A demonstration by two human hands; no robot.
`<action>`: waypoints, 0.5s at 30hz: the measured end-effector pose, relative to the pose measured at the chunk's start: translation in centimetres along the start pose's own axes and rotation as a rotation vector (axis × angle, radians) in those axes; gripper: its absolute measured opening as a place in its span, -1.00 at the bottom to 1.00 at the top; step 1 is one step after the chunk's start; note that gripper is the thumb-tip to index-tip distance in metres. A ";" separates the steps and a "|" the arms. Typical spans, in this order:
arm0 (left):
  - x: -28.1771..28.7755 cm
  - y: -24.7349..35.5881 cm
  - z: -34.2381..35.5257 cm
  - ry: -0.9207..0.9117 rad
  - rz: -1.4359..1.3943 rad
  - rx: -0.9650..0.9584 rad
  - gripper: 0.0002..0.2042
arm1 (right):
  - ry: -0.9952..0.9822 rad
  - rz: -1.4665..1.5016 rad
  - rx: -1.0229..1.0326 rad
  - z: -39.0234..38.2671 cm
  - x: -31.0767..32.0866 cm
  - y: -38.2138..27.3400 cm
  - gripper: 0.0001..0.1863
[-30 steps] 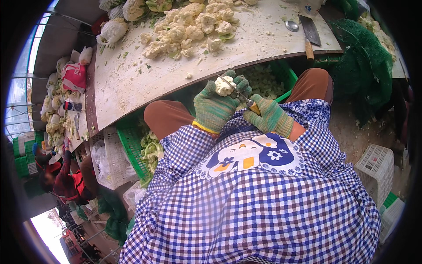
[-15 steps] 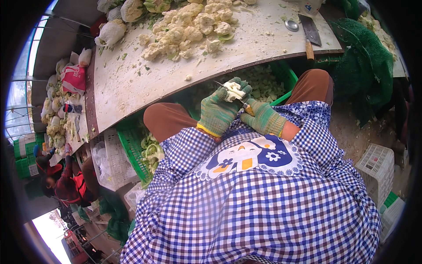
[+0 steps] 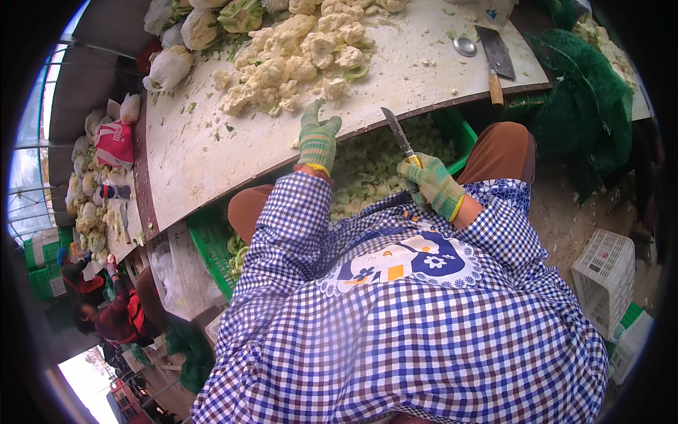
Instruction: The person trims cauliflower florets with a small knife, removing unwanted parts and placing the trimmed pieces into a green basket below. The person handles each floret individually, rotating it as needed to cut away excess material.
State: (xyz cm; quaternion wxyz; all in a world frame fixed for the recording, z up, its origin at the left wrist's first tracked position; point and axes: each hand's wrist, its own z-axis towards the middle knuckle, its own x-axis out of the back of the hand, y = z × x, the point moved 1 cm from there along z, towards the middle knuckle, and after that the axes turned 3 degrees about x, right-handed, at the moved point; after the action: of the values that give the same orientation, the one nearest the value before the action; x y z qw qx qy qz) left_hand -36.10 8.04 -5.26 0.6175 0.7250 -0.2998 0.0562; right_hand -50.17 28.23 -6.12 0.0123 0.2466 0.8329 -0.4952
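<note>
My left hand (image 3: 318,141), in a green-striped knit glove, reaches over the table's near edge with thumb and fingers apart and nothing visible between them. Just beyond its fingertips lies a heap of cauliflower florets (image 3: 300,67) on the white tabletop (image 3: 191,141). In my right hand (image 3: 434,187), gloved alike, is a small knife (image 3: 400,134) with a yellow handle, its blade pointing up and to the left. Both hands are above a green crate (image 3: 464,131) holding many pale cut pieces (image 3: 360,177), between my knees.
A cleaver (image 3: 498,60) with a wooden handle and a round metal lid (image 3: 465,46) lie at the table's right. Netted cauliflowers (image 3: 169,68) sit at the far left. Green netting (image 3: 586,106) hangs at right, above a white crate (image 3: 602,275). Another person (image 3: 123,307) sits at left.
My hands have parted. The left has let go of the white cauliflower piece, no longer seen in it, and moved toward the heap. The right has drawn back slightly, raising the knife.
</note>
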 end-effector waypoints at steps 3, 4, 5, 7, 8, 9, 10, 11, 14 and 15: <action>-1.6 0.5 6.1 0.140 0.563 -0.305 -0.27 | 0.049 -0.078 0.074 0.3 0.6 -0.3 -0.79; -2.3 0.2 7.5 0.120 0.646 -0.358 -0.24 | 0.097 -0.104 0.073 0.2 0.8 -0.3 -0.80; -2.7 0.1 8.9 0.038 0.688 -0.293 -0.28 | 0.081 -0.036 0.070 0.1 1.7 -0.6 -0.78; -3.2 -0.4 10.6 -0.032 0.770 -0.243 -0.34 | 0.205 0.053 0.107 0.4 2.9 -1.1 -0.80; -3.3 -0.5 11.0 -0.006 0.805 -0.287 -0.37 | 0.234 0.125 0.127 0.7 3.7 -1.5 -0.81; -3.3 -0.5 11.3 0.022 0.843 -0.335 -0.39 | 0.278 0.210 0.105 0.9 4.3 -1.8 -0.83; -3.1 -0.3 11.2 0.039 0.785 -0.323 -0.45 | 0.306 0.233 0.134 1.1 4.8 -2.2 -0.83; -2.8 -0.1 11.0 0.055 0.733 -0.310 -0.50 | 0.310 0.234 0.150 1.4 5.1 -2.3 -0.82; -2.2 1.4 8.9 0.158 0.483 -0.378 -0.61 | 0.276 0.167 0.184 2.1 4.9 -2.7 -0.77; -2.2 1.8 7.3 0.181 0.421 -0.429 -0.59 | 0.252 0.139 0.193 2.2 4.6 -2.8 -0.75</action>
State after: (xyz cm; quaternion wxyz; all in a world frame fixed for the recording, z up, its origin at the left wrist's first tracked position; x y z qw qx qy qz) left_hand -40.92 2.01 -6.37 0.7555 0.4922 -0.3920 0.1825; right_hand -55.90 27.16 -6.22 -0.0818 0.3637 0.7573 -0.5362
